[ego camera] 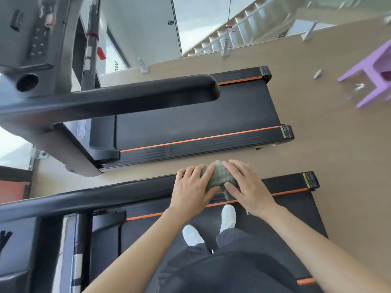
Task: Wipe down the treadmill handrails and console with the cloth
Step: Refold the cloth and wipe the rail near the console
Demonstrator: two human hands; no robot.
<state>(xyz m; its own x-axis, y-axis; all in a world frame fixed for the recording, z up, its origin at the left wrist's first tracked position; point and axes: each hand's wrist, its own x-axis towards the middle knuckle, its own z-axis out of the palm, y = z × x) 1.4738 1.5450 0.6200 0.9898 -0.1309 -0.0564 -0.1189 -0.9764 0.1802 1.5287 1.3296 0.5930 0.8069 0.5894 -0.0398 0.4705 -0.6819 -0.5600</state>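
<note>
At frame centre, the left hand [193, 188] and right hand [248, 185] each grip the bunched cloth [220, 176] over 1 handrail's [105, 197] end. The console [14, 246], lower left, likely remains.

My cloth [219, 178] is soft, crumpled green fabric. The handrail [105, 196] beneath it looks like matt black foam with a faint sheen. Belt [285, 220]: dull, grainy black rubber. Floor [317, 123]: smooth pale wood. That purple stool [378, 64] over there is smooth plastic.
</note>
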